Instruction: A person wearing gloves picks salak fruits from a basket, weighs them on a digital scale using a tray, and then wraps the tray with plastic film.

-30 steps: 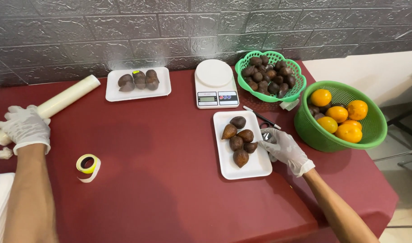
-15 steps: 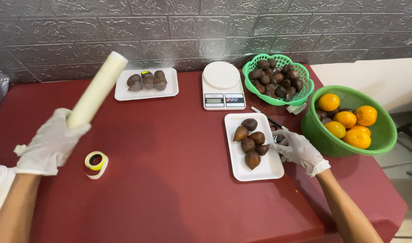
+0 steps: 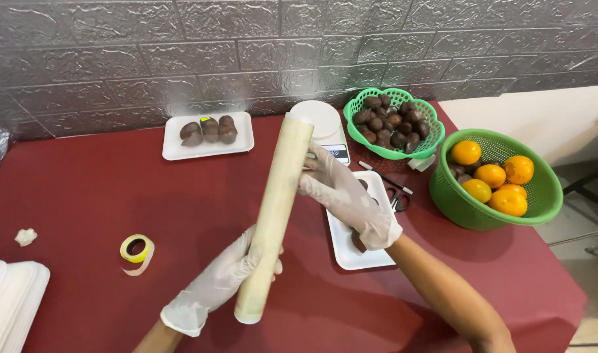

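Gloves cover both hands, and between them a long pale roll point(image 3: 276, 216) of wrap stands tilted above the red surface point(image 3: 102, 189). The left hand point(image 3: 220, 278) curls around the roll's lower end, fingers closed on it. The right hand point(image 3: 348, 199) lies against the upper part, fingers stretched toward the roll and touching its side; whether it pinches a loose edge I cannot tell. Under the right wrist sits a white tray point(image 3: 358, 252), mostly hidden. Behind the roll's top stands a white kitchen scale point(image 3: 325, 127). Farther back lies another tray with dark brown fruit point(image 3: 208, 131). A small green basket point(image 3: 395, 124) holds more dark fruit, a bigger green basket point(image 3: 501, 180) oranges. A ring of yellow tape point(image 3: 136, 250) lies to the left.
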